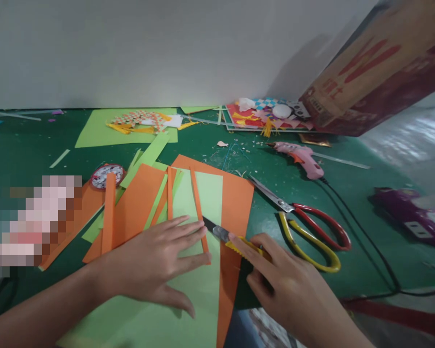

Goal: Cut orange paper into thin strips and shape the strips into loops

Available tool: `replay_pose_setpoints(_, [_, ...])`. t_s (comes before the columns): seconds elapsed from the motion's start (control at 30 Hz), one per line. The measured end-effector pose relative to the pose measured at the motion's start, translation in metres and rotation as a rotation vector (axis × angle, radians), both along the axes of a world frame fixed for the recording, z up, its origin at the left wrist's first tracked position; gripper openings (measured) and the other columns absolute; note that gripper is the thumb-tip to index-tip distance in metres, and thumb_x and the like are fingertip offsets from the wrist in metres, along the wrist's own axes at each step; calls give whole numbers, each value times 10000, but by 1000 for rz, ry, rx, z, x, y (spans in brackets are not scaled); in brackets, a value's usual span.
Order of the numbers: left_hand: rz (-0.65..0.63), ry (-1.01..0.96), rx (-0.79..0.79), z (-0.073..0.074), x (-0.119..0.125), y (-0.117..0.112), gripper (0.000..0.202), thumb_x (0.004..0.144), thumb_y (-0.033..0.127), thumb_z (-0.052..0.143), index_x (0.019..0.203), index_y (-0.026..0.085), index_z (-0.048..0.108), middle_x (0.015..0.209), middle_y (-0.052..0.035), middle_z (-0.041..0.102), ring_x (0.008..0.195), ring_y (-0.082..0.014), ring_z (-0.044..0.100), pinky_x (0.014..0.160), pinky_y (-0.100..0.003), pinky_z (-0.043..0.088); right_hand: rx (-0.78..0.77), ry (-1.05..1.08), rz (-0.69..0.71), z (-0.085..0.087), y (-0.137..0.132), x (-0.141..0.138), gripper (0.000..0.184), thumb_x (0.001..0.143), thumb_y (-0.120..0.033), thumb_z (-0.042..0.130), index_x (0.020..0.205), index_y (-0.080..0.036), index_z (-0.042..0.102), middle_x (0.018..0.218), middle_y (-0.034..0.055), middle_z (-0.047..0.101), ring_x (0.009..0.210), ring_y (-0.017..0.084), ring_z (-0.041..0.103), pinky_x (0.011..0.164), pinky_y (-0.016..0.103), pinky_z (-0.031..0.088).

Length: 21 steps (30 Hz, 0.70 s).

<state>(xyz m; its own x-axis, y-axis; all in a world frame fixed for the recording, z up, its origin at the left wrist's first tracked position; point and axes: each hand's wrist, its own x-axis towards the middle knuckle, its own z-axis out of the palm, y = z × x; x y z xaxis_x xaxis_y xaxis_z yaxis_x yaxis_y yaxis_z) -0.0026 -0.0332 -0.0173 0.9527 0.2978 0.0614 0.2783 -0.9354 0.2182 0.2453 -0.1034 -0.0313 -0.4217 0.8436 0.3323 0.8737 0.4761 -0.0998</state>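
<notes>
My left hand (166, 261) lies flat with its fingers spread over a light green paper sheet (210, 203), its fingertips on a narrow orange paper strip (196, 193). In my right hand (279, 275) is a yellow utility knife (239, 244), its index finger stretched along the top. The blade's tip meets the orange strip close to my left fingertips. Beneath the green sheet lies a larger orange sheet (237, 208). More cut orange and green strips and an orange piece (130, 208) rest to the left of the strip.
Scissors (293, 208) with red and yellow handles lie right of the paper. Behind them is a pink glue gun (302, 157) with a black cord. A purple tool (409, 212) sits at far right. Paper crafts (268, 113) and a cardboard box (369, 72) stand along the wall.
</notes>
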Motion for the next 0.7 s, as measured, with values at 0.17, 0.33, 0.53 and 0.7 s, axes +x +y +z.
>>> replay_pose_setpoints(0.17, [-11, -60, 15, -3, 2, 2, 645, 849, 619, 439, 1248, 129, 568, 1341, -185, 525, 1300, -316, 424, 1096, -454, 313, -16, -26, 12, 1, -2, 1, 462, 758, -50, 351, 1103, -125, 649, 817, 87, 603, 533, 133, 599, 453, 244, 482])
replay_pose_setpoints(0.33, [178, -54, 61, -13, 5, 13, 601, 921, 543, 343, 1292, 105, 523, 1397, -171, 468, 1332, -288, 383, 1093, -457, 327, -27, -11, -32, -5, -3, 2, 479, 778, -68, 341, 1158, -165, 616, 858, 83, 599, 556, 131, 588, 481, 247, 481])
replay_pose_setpoints(0.53, [226, -41, 21, -13, 7, 17, 589, 878, 601, 383, 1217, 168, 594, 1407, -149, 465, 1351, -264, 356, 1119, -449, 286, -20, -23, -2, 0, -1, 1, 474, 770, -63, 341, 1139, -150, 626, 819, 76, 603, 533, 119, 583, 456, 226, 464])
replay_pose_setpoints(0.7, [140, -33, -24, -7, 2, 17, 581, 842, 619, 434, 1204, 202, 613, 1426, -181, 426, 1375, -318, 289, 1105, -503, 272, -41, 15, -19, -5, -3, 1, 474, 778, -66, 344, 1156, -152, 615, 830, 76, 582, 571, 138, 593, 467, 245, 467])
